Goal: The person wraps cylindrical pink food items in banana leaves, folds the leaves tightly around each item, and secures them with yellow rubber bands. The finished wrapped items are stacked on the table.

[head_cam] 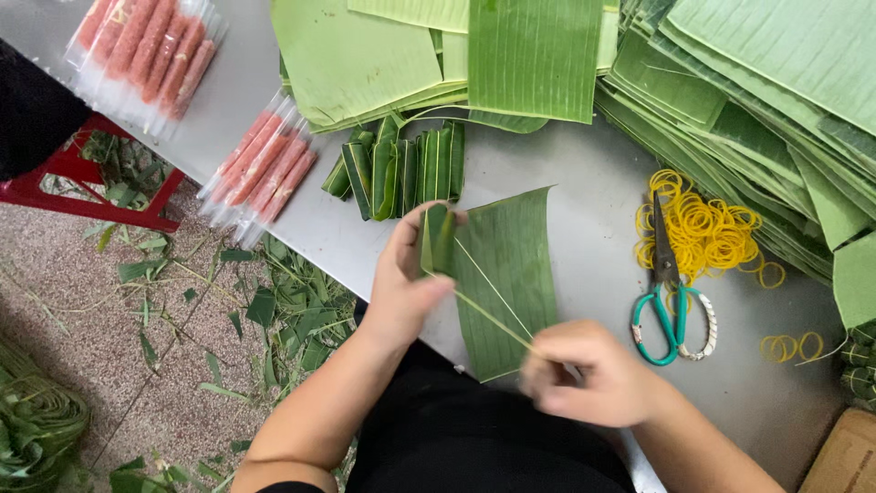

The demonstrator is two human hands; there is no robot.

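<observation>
On table, left hand (401, 292) gripping leaf parcel (439, 239), right hand (593, 374) seemingly pinching strip (493, 319)

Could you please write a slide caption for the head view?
Left hand holds a folded leaf parcel on a banana leaf; right hand pulls a thin strip.

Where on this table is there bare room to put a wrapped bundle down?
Bare metal lies between the wrapped bundles and the rubber bands, and below the scissors near the right hand. Stacked leaves crowd the top.
</observation>
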